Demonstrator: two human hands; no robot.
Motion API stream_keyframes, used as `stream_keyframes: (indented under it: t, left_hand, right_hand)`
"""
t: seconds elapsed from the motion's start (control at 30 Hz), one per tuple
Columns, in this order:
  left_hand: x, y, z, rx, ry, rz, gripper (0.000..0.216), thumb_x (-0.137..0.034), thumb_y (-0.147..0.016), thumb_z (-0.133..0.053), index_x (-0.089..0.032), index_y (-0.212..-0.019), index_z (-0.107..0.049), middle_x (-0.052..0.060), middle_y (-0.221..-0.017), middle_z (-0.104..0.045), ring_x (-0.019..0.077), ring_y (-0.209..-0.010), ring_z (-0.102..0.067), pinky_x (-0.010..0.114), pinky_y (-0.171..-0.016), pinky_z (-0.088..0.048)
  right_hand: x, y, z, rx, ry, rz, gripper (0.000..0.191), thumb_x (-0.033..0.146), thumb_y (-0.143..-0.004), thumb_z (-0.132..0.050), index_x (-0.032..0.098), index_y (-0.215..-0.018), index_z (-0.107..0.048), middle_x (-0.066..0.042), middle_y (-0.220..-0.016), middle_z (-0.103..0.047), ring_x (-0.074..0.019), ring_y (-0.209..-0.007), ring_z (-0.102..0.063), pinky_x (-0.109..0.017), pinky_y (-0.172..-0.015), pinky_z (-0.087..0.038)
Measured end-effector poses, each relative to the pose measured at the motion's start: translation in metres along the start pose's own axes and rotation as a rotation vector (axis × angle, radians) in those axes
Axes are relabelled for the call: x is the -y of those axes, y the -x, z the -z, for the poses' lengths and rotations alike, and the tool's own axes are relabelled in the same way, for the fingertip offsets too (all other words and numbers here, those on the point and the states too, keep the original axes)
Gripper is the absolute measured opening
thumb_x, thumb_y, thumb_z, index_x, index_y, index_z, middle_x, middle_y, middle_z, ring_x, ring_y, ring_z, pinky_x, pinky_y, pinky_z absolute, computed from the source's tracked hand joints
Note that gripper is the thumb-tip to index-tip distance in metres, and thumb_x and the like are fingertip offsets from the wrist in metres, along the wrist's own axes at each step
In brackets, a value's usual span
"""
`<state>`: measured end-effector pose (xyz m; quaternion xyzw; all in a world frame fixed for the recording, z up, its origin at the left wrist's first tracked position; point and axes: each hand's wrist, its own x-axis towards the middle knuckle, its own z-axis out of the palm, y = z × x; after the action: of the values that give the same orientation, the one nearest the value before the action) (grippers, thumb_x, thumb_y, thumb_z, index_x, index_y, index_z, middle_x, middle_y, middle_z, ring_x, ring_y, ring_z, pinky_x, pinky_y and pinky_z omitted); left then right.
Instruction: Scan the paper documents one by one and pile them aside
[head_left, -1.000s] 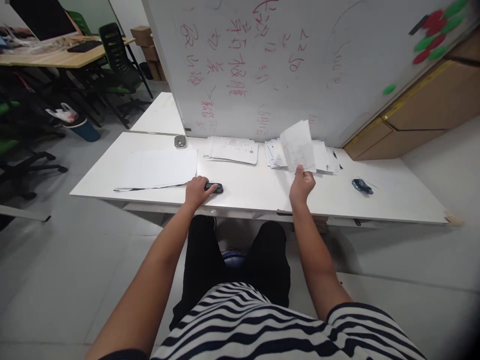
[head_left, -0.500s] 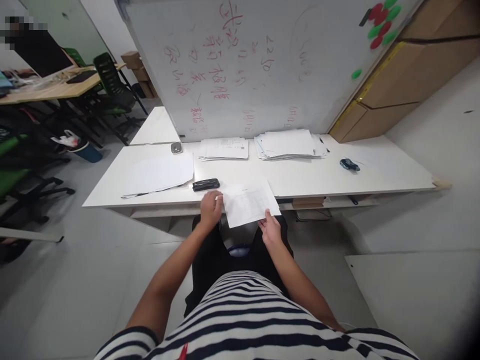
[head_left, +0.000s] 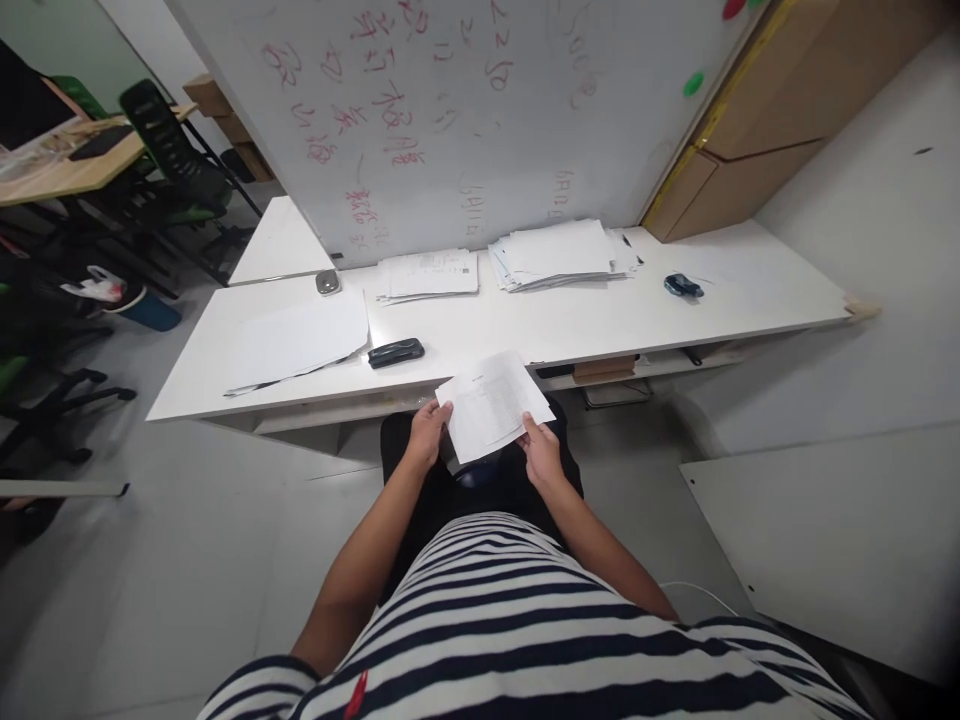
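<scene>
Between my hands are a few printed paper sheets [head_left: 491,405], slightly fanned and tilted over the front edge of the white desk [head_left: 450,325]. My left hand [head_left: 429,430] pinches their left edge, thumb on top. The lower right corner is gripped by my right hand [head_left: 540,448], its thumb on the upper face and the fingers underneath. A black stapler [head_left: 396,352] lies on the desk just beyond my left hand. Farther left rests a larger stack of blank-looking sheets [head_left: 300,340].
Against the whiteboard [head_left: 450,120] lie a printed paper stack [head_left: 429,275] and a thicker paper pile [head_left: 555,255]. A dark blue object [head_left: 683,286], perhaps a tape dispenser, sits to the right. A small grey device [head_left: 328,282] is at the back left. Cardboard boxes [head_left: 757,120] stand at right.
My left hand, beside the sheets with its fingers loose before, has closed on their left edge. The sheets have come slightly nearer my body, and the camera view has shifted.
</scene>
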<state>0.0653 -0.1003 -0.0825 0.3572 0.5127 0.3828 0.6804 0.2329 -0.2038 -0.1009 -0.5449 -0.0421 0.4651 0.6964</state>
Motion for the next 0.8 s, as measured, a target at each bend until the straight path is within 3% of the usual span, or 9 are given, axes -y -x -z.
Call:
stream_keyframes:
  t: [0.1, 0.2, 0.33, 0.43, 0.57, 0.7, 0.8]
  left_hand:
    - [-0.019, -0.004, -0.003, -0.009, -0.075, -0.182, 0.04, -0.044, -0.065, -0.076, -0.017, -0.089, -0.06, 0.001, -0.077, -0.064, 0.0101, -0.061, -0.057, 0.024, -0.057, -0.044]
    - [-0.057, -0.007, -0.013, -0.053, -0.163, -0.447, 0.03, -0.041, -0.069, -0.074, -0.018, -0.079, -0.057, -0.003, -0.067, -0.057, 0.0083, -0.059, -0.052, 0.022, -0.056, -0.042]
    - [-0.123, -0.005, -0.031, -0.083, -0.264, -0.715, 0.025, -0.041, -0.076, -0.069, -0.019, -0.081, -0.056, -0.002, -0.073, -0.058, 0.0108, -0.069, -0.056, 0.024, -0.065, -0.046]
    - [-0.146, -0.011, -0.04, -0.098, -0.316, -0.82, 0.024, -0.042, -0.08, -0.064, -0.02, -0.086, -0.055, 0.0, -0.08, -0.06, 0.0123, -0.074, -0.057, 0.025, -0.068, -0.047]
    - [-0.126, -0.04, -0.035, -0.076, -0.4, -0.781, 0.026, -0.04, -0.079, -0.064, -0.021, -0.094, -0.056, 0.001, -0.088, -0.062, 0.015, -0.082, -0.059, 0.028, -0.076, -0.047]
    - [-0.097, -0.069, -0.016, 0.012, -0.422, -0.619, 0.027, -0.037, -0.076, -0.065, -0.018, -0.095, -0.06, 0.005, -0.094, -0.066, 0.0192, -0.09, -0.061, 0.032, -0.081, -0.047]
    - [-0.089, -0.077, -0.005, 0.035, -0.414, -0.618, 0.029, -0.037, -0.076, -0.064, -0.019, -0.099, -0.061, 0.005, -0.097, -0.067, 0.0183, -0.09, -0.061, 0.031, -0.081, -0.046]
  right_hand:
    - [0.02, -0.013, -0.001, 0.04, 0.014, 0.124, 0.04, 0.041, -0.064, -0.078, 0.017, -0.094, -0.068, -0.005, -0.102, -0.072, -0.0194, -0.09, -0.066, -0.031, -0.078, -0.053]
    - [0.065, -0.035, -0.012, 0.176, 0.05, 0.337, 0.039, 0.037, -0.066, -0.077, 0.018, -0.098, -0.067, -0.003, -0.098, -0.072, -0.0178, -0.09, -0.065, -0.034, -0.087, -0.049]
    - [0.139, -0.065, -0.042, 0.336, 0.234, 0.595, 0.033, 0.036, -0.067, -0.076, 0.019, -0.094, -0.067, 0.0, -0.086, -0.07, -0.0148, -0.082, -0.062, -0.032, -0.085, -0.048]
    - [0.164, -0.082, -0.067, 0.348, 0.323, 0.713, 0.03, 0.036, -0.068, -0.074, 0.018, -0.09, -0.066, 0.0, -0.082, -0.068, -0.0136, -0.078, -0.06, -0.03, -0.082, -0.047]
    - [0.134, -0.095, -0.084, 0.359, 0.36, 0.623, 0.03, 0.038, -0.068, -0.07, 0.017, -0.089, -0.065, -0.001, -0.083, -0.069, -0.016, -0.079, -0.061, -0.032, -0.08, -0.047]
    - [0.089, -0.1, -0.083, 0.262, 0.493, 0.538, 0.035, 0.039, -0.067, -0.068, 0.016, -0.093, -0.067, -0.003, -0.087, -0.071, -0.0199, -0.084, -0.062, -0.035, -0.083, -0.047]
    - [0.077, -0.1, -0.081, 0.24, 0.496, 0.56, 0.036, 0.041, -0.07, -0.064, 0.016, -0.096, -0.067, -0.006, -0.093, -0.072, -0.0213, -0.089, -0.063, -0.036, -0.086, -0.046]
